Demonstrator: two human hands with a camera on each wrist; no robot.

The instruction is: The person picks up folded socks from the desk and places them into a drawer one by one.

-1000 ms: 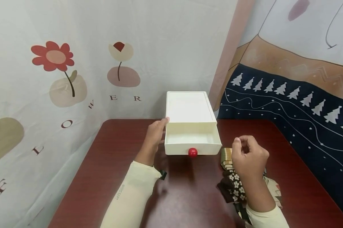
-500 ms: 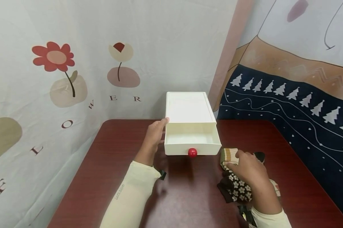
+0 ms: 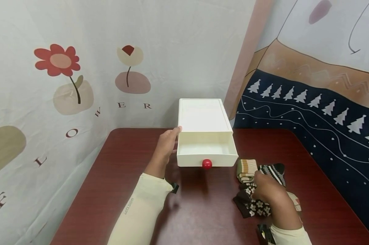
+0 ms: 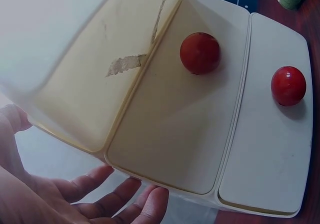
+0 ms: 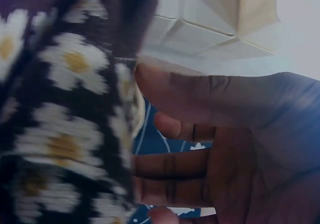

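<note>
A white drawer unit (image 3: 202, 115) stands at the table's back, its upper drawer (image 3: 207, 160) pulled out, with a red knob (image 3: 207, 164). In the left wrist view a lower front panel (image 4: 267, 144) carries another red knob (image 4: 288, 85). My left hand (image 3: 166, 143) lies along the unit's left side, thumb at the top front edge. My right hand (image 3: 270, 190) is over the folded socks; the dark sock with white flowers (image 3: 258, 206) is nearest. In the right wrist view the flowered sock (image 5: 70, 103) hides the fingertips, with thumb and fingers spread apart at its edge.
Beside it lie a striped green-and-yellow sock (image 3: 246, 169), a black-and-white striped sock (image 3: 274, 173) and a cream patterned sock (image 3: 294, 201). They rest on the dark red table (image 3: 126, 156). A printed curtain (image 3: 172, 51) hangs behind the table.
My right hand has come down from above the socks onto them, its fist loosening, then drawn slightly nearer to the flowered sock. The left hand and drawer unit stay put.
</note>
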